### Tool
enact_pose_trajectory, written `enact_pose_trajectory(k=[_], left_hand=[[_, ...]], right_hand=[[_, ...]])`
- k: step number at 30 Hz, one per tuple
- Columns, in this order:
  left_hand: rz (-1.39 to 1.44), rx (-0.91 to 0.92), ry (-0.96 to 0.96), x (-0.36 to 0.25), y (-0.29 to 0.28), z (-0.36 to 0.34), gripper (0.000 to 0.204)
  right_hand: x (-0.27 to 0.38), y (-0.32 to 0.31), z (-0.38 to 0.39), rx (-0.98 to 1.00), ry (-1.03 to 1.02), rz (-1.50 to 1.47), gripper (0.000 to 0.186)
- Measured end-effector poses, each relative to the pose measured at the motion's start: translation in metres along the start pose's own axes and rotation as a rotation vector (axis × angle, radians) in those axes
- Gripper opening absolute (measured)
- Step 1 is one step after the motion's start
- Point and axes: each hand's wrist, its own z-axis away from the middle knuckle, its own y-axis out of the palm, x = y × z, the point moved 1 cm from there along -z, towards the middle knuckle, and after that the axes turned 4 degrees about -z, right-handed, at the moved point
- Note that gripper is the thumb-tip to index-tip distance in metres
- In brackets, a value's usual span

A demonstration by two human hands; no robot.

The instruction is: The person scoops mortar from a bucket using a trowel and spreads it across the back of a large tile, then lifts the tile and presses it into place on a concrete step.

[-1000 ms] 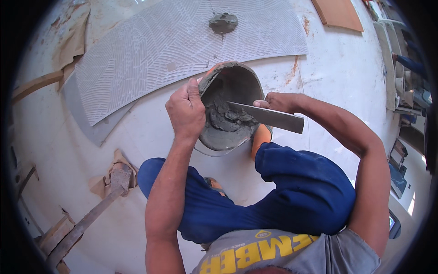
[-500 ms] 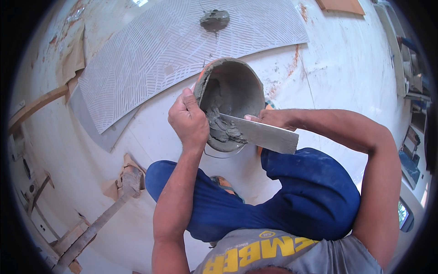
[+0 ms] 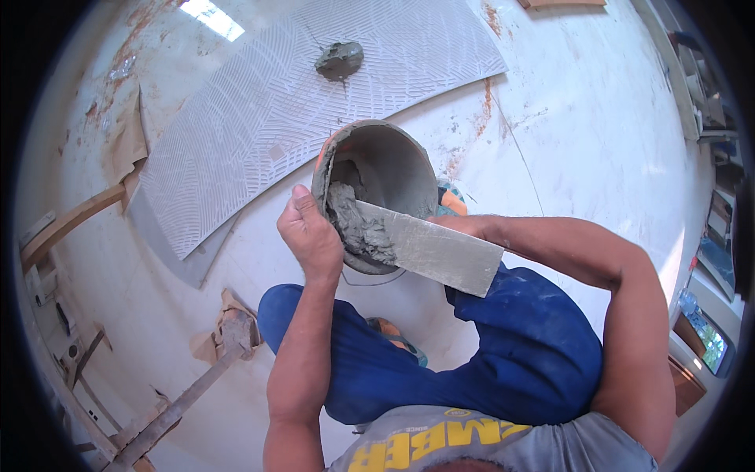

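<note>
My left hand (image 3: 311, 237) is closed round the left rim of a tilted bucket (image 3: 405, 169) whose mouth faces me. Wet grey mortar (image 3: 358, 226) lies at the bucket's near-left lip and along the trowel's left end. A flat rectangular steel trowel (image 3: 450, 250) reaches from the bucket mouth out over my right knee. Behind the blade, my right hand (image 3: 462, 225) is closed on the trowel, its fingers mostly hidden. Beyond the bucket lies a large tile (image 3: 236, 118) with a ridged pattern, bearing a mound of mortar (image 3: 340, 60).
A wooden strip (image 3: 79, 216) and torn brown paper (image 3: 128, 141) lie at the left. A long-handled tool (image 3: 185, 393) with a mortar-caked head rests at the lower left. Boards and other items (image 3: 716, 244) line the right side. My sandalled feet flank the bucket.
The trowel's blade has turned to show more of its flat face, with mortar heaped against its left end. Bucket and hands appear slightly lower and further left as the view shifts.
</note>
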Motion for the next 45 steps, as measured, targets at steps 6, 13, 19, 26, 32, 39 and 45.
enact_pose_trajectory(k=[6,13,19,26,32,39,45], left_hand=[[0.073,-0.016,-0.134,0.015,-0.027,-0.021,0.046],[-0.047,-0.056,-0.33,0.023,-0.063,-0.03,0.045],[-0.456,-0.038,-0.401,0.04,-0.1,-0.034,0.061],[-0.78,0.111,-0.469,0.008,-0.097,-0.027,0.075],[-0.866,0.233,-0.602,0.009,-0.123,-0.022,0.079],[-0.957,0.314,-0.563,0.013,-0.124,-0.031,0.081],[-0.912,0.285,-0.451,0.014,-0.126,-0.042,0.074]], right_hand=[[0.013,-0.002,0.003,0.029,-0.086,-0.411,0.049],[0.048,-0.056,0.037,-0.445,-0.26,-0.197,0.047],[0.092,-0.179,0.032,-1.202,-0.214,0.175,0.066],[0.128,-0.247,-0.004,-1.52,0.066,0.788,0.064],[0.131,-0.246,-0.017,-1.421,0.028,0.794,0.053],[0.126,-0.261,-0.068,-1.397,-0.02,0.785,0.048],[0.12,-0.237,-0.069,-1.346,0.033,0.74,0.045]])
